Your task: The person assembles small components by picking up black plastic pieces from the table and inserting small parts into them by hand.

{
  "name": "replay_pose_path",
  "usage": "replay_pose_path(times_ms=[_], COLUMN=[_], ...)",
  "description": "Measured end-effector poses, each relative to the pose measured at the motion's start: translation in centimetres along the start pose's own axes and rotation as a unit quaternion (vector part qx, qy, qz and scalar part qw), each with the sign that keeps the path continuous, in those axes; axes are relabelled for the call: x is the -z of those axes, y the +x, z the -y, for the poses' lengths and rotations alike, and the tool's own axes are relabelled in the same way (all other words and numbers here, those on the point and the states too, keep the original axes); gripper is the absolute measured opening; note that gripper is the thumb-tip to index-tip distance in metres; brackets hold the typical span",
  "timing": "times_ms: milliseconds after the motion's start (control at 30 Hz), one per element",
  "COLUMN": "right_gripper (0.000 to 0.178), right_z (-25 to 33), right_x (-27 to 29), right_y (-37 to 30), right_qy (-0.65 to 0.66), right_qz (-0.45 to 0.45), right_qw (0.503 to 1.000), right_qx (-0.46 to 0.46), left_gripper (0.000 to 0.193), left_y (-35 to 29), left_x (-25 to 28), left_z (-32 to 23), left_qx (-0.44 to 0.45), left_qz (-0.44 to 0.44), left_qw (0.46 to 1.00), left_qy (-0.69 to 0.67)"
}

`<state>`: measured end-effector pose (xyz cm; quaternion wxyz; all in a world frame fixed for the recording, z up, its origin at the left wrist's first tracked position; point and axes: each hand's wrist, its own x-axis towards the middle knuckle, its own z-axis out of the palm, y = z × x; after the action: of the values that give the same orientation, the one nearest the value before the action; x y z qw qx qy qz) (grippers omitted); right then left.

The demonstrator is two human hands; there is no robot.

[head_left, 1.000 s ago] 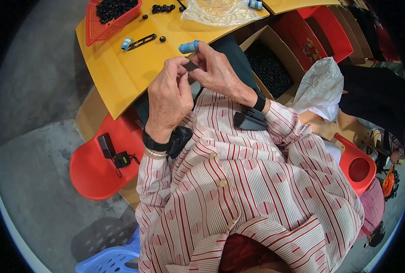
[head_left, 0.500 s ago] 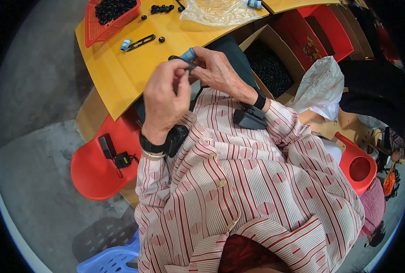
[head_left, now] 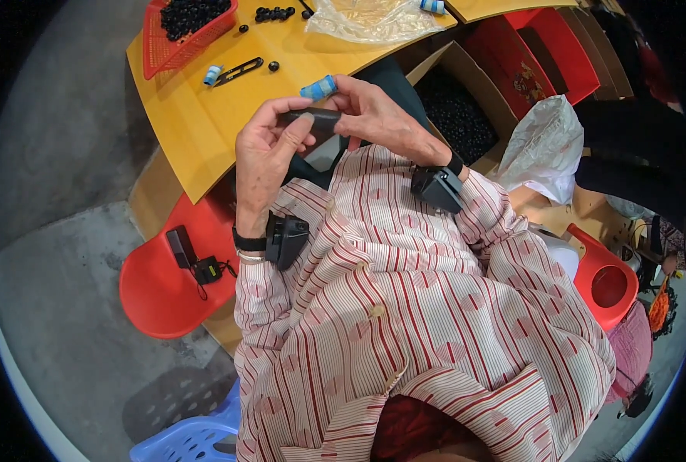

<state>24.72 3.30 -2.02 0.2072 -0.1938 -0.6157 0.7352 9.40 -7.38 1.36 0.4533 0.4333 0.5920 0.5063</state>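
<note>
Between my two hands, over my lap by the table edge, is a dark, flat, flexible-looking piece [head_left: 321,118]; its exact kind I cannot make out. My left hand [head_left: 270,142] pinches its left end between thumb and fingers. The right end is gripped by my right hand [head_left: 377,119]. A blue-and-white wrapped roll or band [head_left: 318,87] sits at the tip of my right index finger. On the table ahead lie black thread snips [head_left: 239,71], with a similar blue-and-white roll [head_left: 213,75] beside them and a small round black part [head_left: 273,66] to their right.
A red basket [head_left: 175,58] of black parts stands on the yellow table [head_left: 196,146], near a clear plastic bag [head_left: 366,23]. To the right is a cardboard box [head_left: 485,104] of black parts. A red stool [head_left: 158,285] holding small black devices is at the left.
My left hand has turned and opened out slightly from its curled hold, showing more of the dark piece. The right hand has shifted slightly. Things on the table have stayed put.
</note>
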Motion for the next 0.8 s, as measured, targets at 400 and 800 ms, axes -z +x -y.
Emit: replay_pose_path(times_ms=[400,800], right_gripper=[0.028,0.029], right_z=[0.1,-5.4], right_x=[0.9,2.4], right_y=[-1.6,-1.1], right_qy=[0.063,-0.081], right_qz=[-0.067,0.073], right_qw=[0.996,0.981], right_qx=[0.001,-0.161], left_gripper=[0.031,0.033], left_y=[0.2,0.3], left_x=[0.8,0.0], left_z=[1.2,1.9], left_qx=[0.064,0.093], left_qz=[-0.043,0.017], left_qw=[0.943,0.912], left_qy=[-0.325,-0.399])
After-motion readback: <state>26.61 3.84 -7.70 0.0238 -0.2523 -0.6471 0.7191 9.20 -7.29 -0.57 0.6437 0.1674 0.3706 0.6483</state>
